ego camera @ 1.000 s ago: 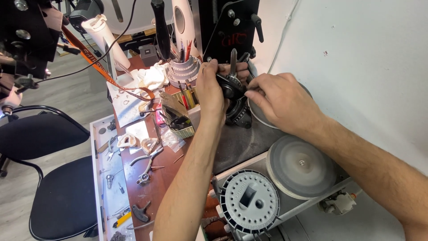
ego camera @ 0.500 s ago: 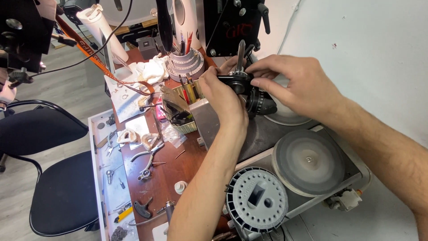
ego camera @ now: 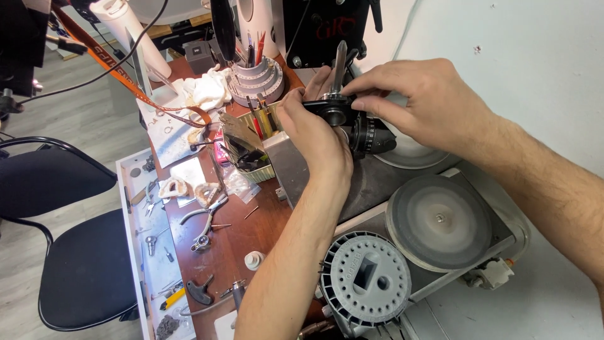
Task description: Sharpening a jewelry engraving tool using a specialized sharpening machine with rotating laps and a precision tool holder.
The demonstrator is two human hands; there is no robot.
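Left hand (ego camera: 314, 135): closed around the near side of a small black round-bodied device (ego camera: 352, 123), thumb and fingers pressed on its body.
Right hand (ego camera: 421, 104): curled over the far side of the same device, fingertips pinching its top edge.
Black device: held up between both hands, above the dark metal plate (ego camera: 377, 179); a ribbed dial on it faces right, under the right palm.
Metal rod (ego camera: 340, 66): stands upright just above the device, between the two hands.
Grey disc (ego camera: 438, 220): lies flat below the right forearm, near the wrist.
Grey slotted reel (ego camera: 365, 280): beside the left forearm, near the elbow.
Tool cup (ego camera: 255, 148): just left of the left hand, filled with pencils and tools.
Pliers (ego camera: 204, 217): on the brown desk, well left of the left forearm.
Black chair (ego camera: 82, 264): far left of both hands.
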